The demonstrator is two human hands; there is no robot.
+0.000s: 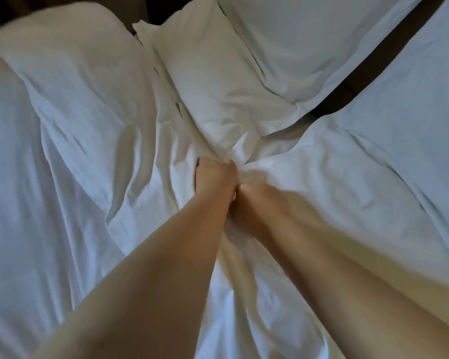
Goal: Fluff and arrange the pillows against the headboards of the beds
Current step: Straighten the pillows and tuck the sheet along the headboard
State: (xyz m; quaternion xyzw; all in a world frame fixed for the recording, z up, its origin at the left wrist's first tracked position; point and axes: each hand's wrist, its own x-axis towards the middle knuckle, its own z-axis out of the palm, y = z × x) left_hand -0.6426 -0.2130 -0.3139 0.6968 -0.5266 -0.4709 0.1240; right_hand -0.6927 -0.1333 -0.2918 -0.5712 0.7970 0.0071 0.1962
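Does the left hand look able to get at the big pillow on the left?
Probably yes: nothing lies between the left hand and that pillow, but the hand grips bunched fabric and must let go first.

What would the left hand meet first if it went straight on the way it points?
The left hand, gripping bunched white fabric, points at the middle pillow; probably that pillow's body first, though depth is unclear.

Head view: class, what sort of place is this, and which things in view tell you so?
Probably a bedroom, perhaps a hotel room. It shows several plump white pillows, rumpled white bed linen, and a dark strip behind the pillows, likely a headboard.
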